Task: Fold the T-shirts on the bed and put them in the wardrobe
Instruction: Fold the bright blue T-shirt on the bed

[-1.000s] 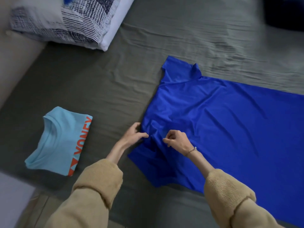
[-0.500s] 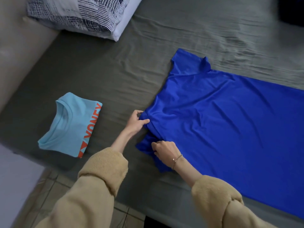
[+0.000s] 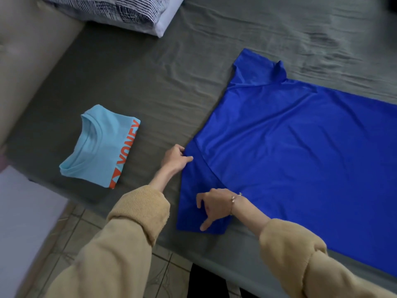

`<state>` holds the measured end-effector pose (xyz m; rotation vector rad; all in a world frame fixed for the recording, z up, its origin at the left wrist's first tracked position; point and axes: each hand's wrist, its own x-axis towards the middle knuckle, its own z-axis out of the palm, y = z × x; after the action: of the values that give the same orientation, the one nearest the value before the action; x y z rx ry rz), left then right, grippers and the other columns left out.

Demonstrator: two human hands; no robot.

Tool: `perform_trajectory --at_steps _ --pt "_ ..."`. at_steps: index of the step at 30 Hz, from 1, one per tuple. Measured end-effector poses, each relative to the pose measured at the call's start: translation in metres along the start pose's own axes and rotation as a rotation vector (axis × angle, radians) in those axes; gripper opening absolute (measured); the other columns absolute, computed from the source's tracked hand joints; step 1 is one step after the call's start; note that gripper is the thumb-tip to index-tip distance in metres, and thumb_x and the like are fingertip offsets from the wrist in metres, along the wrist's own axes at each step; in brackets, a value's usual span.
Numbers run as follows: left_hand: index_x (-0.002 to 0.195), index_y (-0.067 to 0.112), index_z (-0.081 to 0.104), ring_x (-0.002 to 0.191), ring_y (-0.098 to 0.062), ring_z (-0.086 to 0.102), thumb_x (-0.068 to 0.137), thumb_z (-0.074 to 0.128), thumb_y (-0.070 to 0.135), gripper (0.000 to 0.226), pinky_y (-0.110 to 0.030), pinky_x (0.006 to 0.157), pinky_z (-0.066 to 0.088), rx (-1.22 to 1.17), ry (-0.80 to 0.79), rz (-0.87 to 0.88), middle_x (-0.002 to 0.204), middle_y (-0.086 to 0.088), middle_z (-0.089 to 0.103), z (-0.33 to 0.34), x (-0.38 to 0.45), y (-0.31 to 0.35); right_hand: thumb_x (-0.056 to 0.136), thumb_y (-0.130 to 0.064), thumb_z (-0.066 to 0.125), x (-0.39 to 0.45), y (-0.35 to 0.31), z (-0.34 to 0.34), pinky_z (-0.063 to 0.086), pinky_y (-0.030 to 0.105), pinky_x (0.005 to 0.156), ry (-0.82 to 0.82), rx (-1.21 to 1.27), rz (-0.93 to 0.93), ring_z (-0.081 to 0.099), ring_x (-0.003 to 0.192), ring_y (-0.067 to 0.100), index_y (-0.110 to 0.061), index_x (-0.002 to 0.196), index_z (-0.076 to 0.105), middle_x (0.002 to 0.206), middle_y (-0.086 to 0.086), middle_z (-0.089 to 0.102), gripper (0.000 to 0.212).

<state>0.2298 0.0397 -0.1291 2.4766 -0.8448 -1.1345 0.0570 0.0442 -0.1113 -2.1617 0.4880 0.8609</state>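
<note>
A: What's changed for us since a moment ago?

B: The near sleeve [image 3: 202, 203] of the blue T-shirt [image 3: 290, 151] was bunched under our hands; now it lies spread flat at the bed's [image 3: 150, 87] near edge. Our right hand [image 3: 214, 206] has slid down onto it, and the left hand [image 3: 175, 159] has stayed up at the shoulder edge.

A: So what does that mean for the fold?

B: We judge the shirt is laid out and smoothed, ready for the first fold. Nothing is folded over on it yet.

A: How are our fingers?

B: On the left hand they pinch the shirt's edge between thumb and curled fingers. On the right they are spread loosely and press down on the sleeve, gripping nothing.

A: Which way does the shirt point?

B: Its long axis runs left to right across the bed. The collar end is to our left, by our hands, the far sleeve [image 3: 257, 67] sticks away from us, and the hem runs out of view on the right.

A: And the other one?

B: The light blue T-shirt [image 3: 101, 145] sits folded, well apart to the left, not yet in the wardrobe.
</note>
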Motion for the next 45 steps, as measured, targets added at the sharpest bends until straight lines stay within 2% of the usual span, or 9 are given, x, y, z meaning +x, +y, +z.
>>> perform_trajectory --at_steps 3,9,14,21,26,30,35,41,45 --pt "0.114 0.011 0.059 0.107 -0.023 0.058 0.091 0.062 0.029 0.030 -0.035 0.092 0.047 0.067 0.125 -0.008 0.117 -0.006 0.062 0.002 -0.001 -0.005 0.084 -0.028 0.065 0.005 -0.018 0.014 0.038 0.030 0.067 0.085 -0.352 -0.035 0.058 0.089 0.026 -0.011 0.118 0.050 0.108 0.008 0.060 0.041" --pt "0.103 0.008 0.061 0.098 -0.026 0.061 0.086 0.061 0.047 0.043 -0.041 0.088 0.050 0.110 -0.080 0.005 0.106 -0.006 0.064 0.000 -0.004 -0.015 0.086 -0.011 0.058 0.010 -0.008 0.019 0.051 0.031 0.073 0.103 0.049 -0.112 0.062 0.090 0.023 -0.009 0.093 0.068 0.096 0.007 0.068 0.012" --pt "0.095 0.007 0.061 0.085 -0.021 0.062 0.070 0.079 0.040 0.045 -0.035 0.077 0.049 0.272 -0.291 -0.022 0.099 -0.006 0.065 -0.001 -0.024 -0.029 0.080 -0.025 0.066 -0.018 0.024 0.005 0.043 0.026 0.065 0.257 0.088 0.015 0.055 0.079 0.014 -0.019 0.093 0.063 0.081 -0.007 0.061 0.015" --pt "0.113 0.004 0.059 0.074 -0.015 0.061 0.085 0.069 0.014 0.032 -0.022 0.059 0.048 0.172 -0.411 -0.074 0.104 -0.007 0.065 -0.002 -0.044 -0.029 0.071 -0.021 0.075 -0.038 0.043 0.010 0.037 0.026 0.068 0.062 -0.172 -0.023 0.055 0.094 0.018 -0.017 0.107 0.057 0.105 -0.004 0.058 0.040" --pt "0.104 0.008 0.057 0.077 -0.017 0.062 0.084 0.069 0.013 0.024 -0.027 0.067 0.053 0.227 -0.350 -0.088 0.102 -0.005 0.062 0.005 -0.047 -0.028 0.075 -0.012 0.056 -0.035 0.037 0.014 0.047 0.024 0.069 0.085 -0.092 -0.026 0.057 0.078 0.015 -0.022 0.081 0.067 0.085 -0.008 0.066 0.016" --pt "0.094 0.014 0.053 0.090 -0.019 0.061 0.080 0.066 0.045 0.037 -0.033 0.083 0.045 0.463 -0.243 -0.051 0.094 -0.002 0.065 0.003 -0.049 -0.015 0.080 -0.014 0.056 -0.035 0.036 0.005 0.050 0.024 0.076 0.122 0.108 -0.010 0.062 0.080 0.009 -0.020 0.084 0.069 0.083 -0.007 0.072 0.015" --pt "0.108 0.005 0.063 0.102 -0.028 0.059 0.081 0.059 0.052 0.054 -0.034 0.082 0.045 0.027 -0.129 -0.080 0.101 -0.005 0.062 0.000 -0.023 0.002 0.084 -0.006 0.054 -0.023 0.059 -0.015 0.050 0.030 0.084 0.422 0.347 0.110 0.064 0.090 0.016 -0.013 0.092 0.067 0.092 0.000 0.072 0.017" --pt "0.064 0.018 0.045 0.072 -0.021 0.050 0.089 0.057 0.033 0.031 -0.031 0.074 0.038 -0.253 -0.006 -0.080 0.070 -0.001 0.052 -0.005 0.011 0.038 0.084 0.002 0.044 -0.008 0.089 -0.051 0.052 0.039 0.083 0.564 0.479 0.252 0.064 0.089 0.027 -0.008 0.102 0.063 0.098 0.010 0.068 0.028" --pt "0.086 0.014 0.060 0.107 -0.029 0.059 0.087 0.062 0.032 0.018 -0.034 0.089 0.046 -0.328 -0.087 -0.039 0.108 -0.010 0.067 -0.004 0.043 0.057 0.083 0.005 0.047 0.007 0.104 -0.086 0.050 0.041 0.086 0.579 0.412 0.266 0.059 0.097 0.026 -0.006 0.109 0.059 0.104 0.008 0.061 0.031"
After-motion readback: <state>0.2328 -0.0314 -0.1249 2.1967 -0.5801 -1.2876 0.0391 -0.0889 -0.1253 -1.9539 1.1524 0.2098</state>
